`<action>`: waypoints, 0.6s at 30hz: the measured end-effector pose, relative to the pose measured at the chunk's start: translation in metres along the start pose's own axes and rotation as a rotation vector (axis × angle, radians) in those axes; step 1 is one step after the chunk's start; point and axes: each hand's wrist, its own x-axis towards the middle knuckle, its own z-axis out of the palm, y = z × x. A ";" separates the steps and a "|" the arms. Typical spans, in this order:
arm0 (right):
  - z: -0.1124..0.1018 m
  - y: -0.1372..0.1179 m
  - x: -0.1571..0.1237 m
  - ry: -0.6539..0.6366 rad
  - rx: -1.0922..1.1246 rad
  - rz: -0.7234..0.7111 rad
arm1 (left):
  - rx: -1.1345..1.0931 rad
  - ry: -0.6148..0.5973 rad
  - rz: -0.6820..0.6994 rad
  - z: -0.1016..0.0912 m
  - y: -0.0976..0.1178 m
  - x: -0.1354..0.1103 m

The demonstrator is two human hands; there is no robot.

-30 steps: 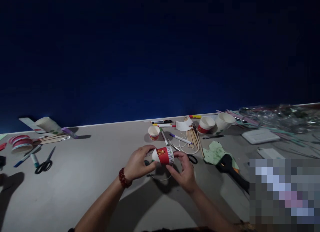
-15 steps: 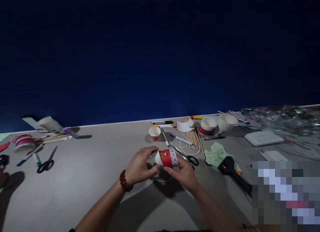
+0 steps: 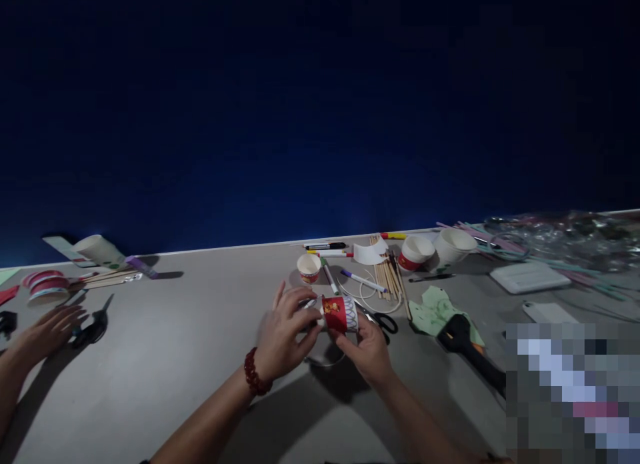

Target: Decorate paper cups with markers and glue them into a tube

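Observation:
A small red and white paper cup [image 3: 340,314] with a cartoon figure and a drawn scale pattern lies on its side between my hands, a little above the table. My right hand [image 3: 369,349] is closed on its right end, thumb along the lower side. My left hand [image 3: 286,332], with a dark red bead bracelet [image 3: 256,374] at the wrist, pinches at the left end; its index and middle fingers curl there and the others are raised. What lies inside its grip is partly hidden. Black-handled scissors [image 3: 385,324] lie just behind my right hand.
Beyond my hands stand a small cup [image 3: 309,269] and larger paper cups [image 3: 416,252], with markers [image 3: 364,279] and wooden sticks [image 3: 387,281]. A glue gun [image 3: 473,354] rests on green paper [image 3: 434,309]. At left, another person's hand [image 3: 47,334] is near scissors [image 3: 95,327].
My left hand has shifted its hold, its fingers lifting and curling at the cup's left end. The cup moved slightly right. Another person's hand has reached in from the left.

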 end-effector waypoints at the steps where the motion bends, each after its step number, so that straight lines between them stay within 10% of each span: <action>1: 0.001 0.000 0.000 0.016 0.006 0.009 | 0.020 0.023 0.027 0.002 0.001 -0.001; 18: 0.007 0.005 -0.003 0.113 0.256 0.218 | 0.336 0.258 0.243 0.026 -0.007 -0.021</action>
